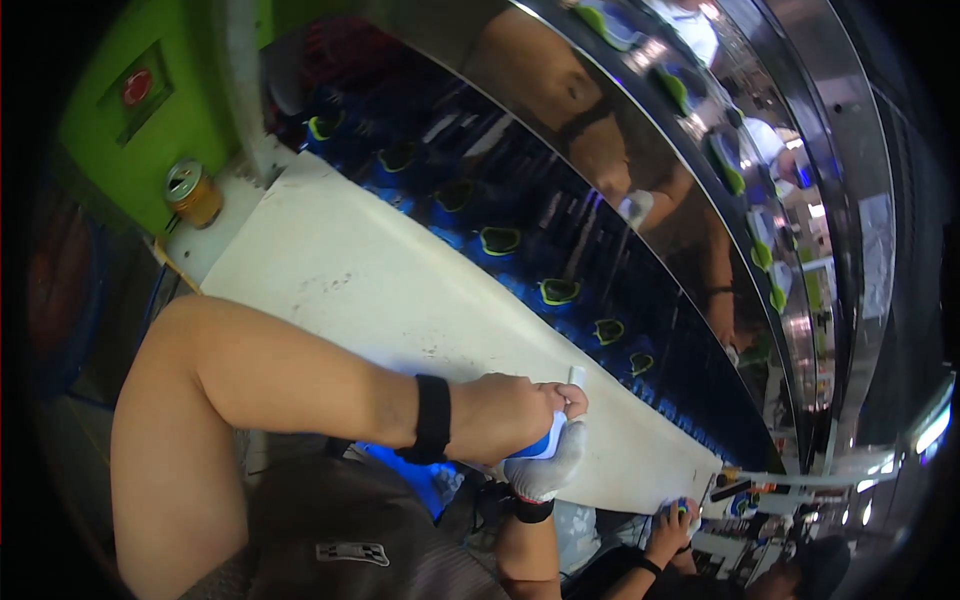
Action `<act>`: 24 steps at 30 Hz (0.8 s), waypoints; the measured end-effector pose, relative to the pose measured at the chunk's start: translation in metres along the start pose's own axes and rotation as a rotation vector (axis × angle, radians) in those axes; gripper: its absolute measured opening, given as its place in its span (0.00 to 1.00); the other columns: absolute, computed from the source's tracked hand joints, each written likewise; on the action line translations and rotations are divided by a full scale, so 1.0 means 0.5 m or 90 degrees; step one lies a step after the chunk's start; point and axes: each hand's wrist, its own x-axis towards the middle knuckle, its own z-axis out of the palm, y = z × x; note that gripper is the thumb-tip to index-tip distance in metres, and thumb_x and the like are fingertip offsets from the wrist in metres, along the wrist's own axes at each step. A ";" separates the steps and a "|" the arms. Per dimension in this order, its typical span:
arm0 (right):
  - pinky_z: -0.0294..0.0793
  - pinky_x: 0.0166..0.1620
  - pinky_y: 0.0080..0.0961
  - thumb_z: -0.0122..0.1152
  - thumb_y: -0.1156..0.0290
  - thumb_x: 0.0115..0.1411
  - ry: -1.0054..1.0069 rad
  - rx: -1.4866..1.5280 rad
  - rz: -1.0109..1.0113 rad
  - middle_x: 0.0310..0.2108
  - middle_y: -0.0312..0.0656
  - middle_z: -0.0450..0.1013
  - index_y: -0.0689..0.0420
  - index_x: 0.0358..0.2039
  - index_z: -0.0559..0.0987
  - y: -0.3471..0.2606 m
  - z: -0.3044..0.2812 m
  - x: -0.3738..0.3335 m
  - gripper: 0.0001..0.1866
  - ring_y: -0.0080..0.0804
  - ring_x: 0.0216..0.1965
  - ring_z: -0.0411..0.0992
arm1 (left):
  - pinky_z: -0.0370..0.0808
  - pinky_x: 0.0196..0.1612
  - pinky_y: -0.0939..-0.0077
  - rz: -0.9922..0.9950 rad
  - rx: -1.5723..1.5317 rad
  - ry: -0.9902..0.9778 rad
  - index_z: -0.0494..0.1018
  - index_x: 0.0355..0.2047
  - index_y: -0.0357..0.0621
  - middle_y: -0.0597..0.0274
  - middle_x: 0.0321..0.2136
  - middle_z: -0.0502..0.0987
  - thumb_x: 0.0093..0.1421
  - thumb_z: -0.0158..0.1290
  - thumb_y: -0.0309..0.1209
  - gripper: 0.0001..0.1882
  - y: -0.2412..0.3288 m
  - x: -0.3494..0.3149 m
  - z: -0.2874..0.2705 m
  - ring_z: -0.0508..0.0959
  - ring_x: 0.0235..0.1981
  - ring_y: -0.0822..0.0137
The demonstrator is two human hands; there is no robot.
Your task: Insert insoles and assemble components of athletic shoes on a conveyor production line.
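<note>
While the gloved right hand (pixel 548 471) wraps a blue-and-white piece (pixel 546 442) from below, lower frame right of centre, bare left hand (pixel 505 412) sits against its upper-left side; visible length slants up-right. Left fingers partly hidden from me, can't tell grip.

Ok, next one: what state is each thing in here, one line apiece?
Blue-and-white piece: held, partly hidden.
Left hand: bare, fingers curled on it.
Right hand: gloved, gripping it too.
Green-rimmed pieces: set apart in a row.
Yellow can: upright, top looks opened.
White worktop: marked with dark scuffs.
Red round control: pressed or not, cannot tell.
Lamp: lit.
</note>
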 end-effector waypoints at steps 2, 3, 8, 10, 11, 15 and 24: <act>0.66 0.57 0.36 0.57 0.48 0.63 0.023 -0.025 0.010 0.46 0.46 0.68 0.61 0.52 0.67 -0.009 -0.026 -0.015 0.30 0.35 0.48 0.67 | 0.79 0.26 0.58 0.050 -0.023 0.049 0.68 0.36 0.23 0.39 0.24 0.78 0.47 0.60 0.22 0.19 0.020 -0.008 -0.003 0.81 0.24 0.43; 0.66 0.57 0.35 0.56 0.49 0.64 -0.023 -0.095 0.026 0.47 0.46 0.68 0.60 0.52 0.67 -0.016 -0.031 -0.024 0.28 0.36 0.48 0.67 | 0.79 0.25 0.59 0.001 -0.043 0.013 0.68 0.34 0.24 0.40 0.23 0.78 0.49 0.58 0.22 0.15 0.031 -0.013 -0.004 0.81 0.23 0.45; 0.64 0.60 0.36 0.64 0.59 0.60 -0.221 -0.382 0.129 0.62 0.56 0.63 0.62 0.56 0.66 -0.060 -0.028 -0.060 0.29 0.42 0.56 0.67 | 0.76 0.20 0.67 0.042 0.157 -0.093 0.70 0.28 0.31 0.51 0.19 0.76 0.55 0.50 0.24 0.06 0.056 -0.069 0.003 0.80 0.19 0.57; 0.62 0.62 0.42 0.68 0.60 0.56 -0.330 -0.390 0.055 0.68 0.63 0.55 0.65 0.62 0.61 -0.085 -0.020 -0.066 0.39 0.49 0.60 0.65 | 0.76 0.20 0.69 0.115 0.249 -0.074 0.72 0.30 0.35 0.57 0.21 0.76 0.53 0.51 0.25 0.06 0.041 -0.110 -0.008 0.80 0.20 0.61; 0.61 0.63 0.44 0.69 0.60 0.55 -0.420 -0.526 -0.024 0.68 0.64 0.54 0.64 0.65 0.58 -0.098 0.015 -0.068 0.43 0.53 0.60 0.64 | 0.76 0.23 0.71 0.149 0.239 -0.073 0.73 0.32 0.37 0.58 0.23 0.76 0.52 0.52 0.28 0.08 0.021 -0.130 -0.020 0.80 0.23 0.64; 0.64 0.62 0.45 0.76 0.57 0.49 -0.486 -0.652 -0.072 0.65 0.63 0.59 0.64 0.67 0.57 -0.048 0.015 -0.042 0.52 0.63 0.62 0.62 | 0.78 0.38 0.73 0.230 0.240 -0.116 0.74 0.43 0.48 0.63 0.37 0.77 0.54 0.54 0.31 0.15 -0.036 -0.164 -0.079 0.79 0.41 0.65; 0.76 0.47 0.41 0.71 0.58 0.53 -0.385 -0.911 -0.117 0.50 0.59 0.72 0.64 0.63 0.64 0.004 0.036 -0.042 0.43 0.54 0.47 0.75 | 0.65 0.62 0.51 -0.065 0.027 -0.070 0.58 0.65 0.45 0.42 0.62 0.61 0.48 0.69 0.50 0.49 -0.058 -0.249 -0.044 0.64 0.61 0.41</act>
